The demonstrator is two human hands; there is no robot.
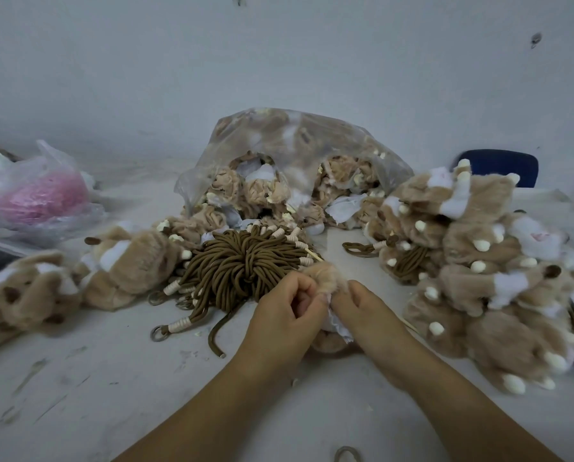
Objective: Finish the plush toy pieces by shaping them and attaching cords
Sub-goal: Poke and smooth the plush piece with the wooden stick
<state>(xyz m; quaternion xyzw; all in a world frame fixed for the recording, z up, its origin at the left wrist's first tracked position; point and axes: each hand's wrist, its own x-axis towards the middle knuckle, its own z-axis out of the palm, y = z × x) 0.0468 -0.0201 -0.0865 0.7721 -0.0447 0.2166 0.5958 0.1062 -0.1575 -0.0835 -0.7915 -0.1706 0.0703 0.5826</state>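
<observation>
Head view: two-handed pinch

On the white table (pixel 78 378): clear bag of plush pieces (pixel 299 145) at 12 o'clock, plush pile (pixel 479 278) at 3, brown cord bundle (pixel 242 265) central. Fingers curled, the left hand (pixel 279 315) and right hand (pixel 369 311) pinch a tan plush piece (pixel 322 273) at the bundle's 5 o'clock.

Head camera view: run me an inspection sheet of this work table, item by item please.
Surface: white table, scuffed and marked.
Job's things: plush piece held at centre; brown cord bundle just behind it; clear bag of plush pieces at the back; right plush pile; left plush pile.
Clutter: plastic bag with pink contents, far left; loose cord trailing from the bundle.
Grippers: left hand and right hand both grip the plush piece.
Cables: nothing seen.
Surroundings: pale wall; blue chair back behind the right pile.
</observation>
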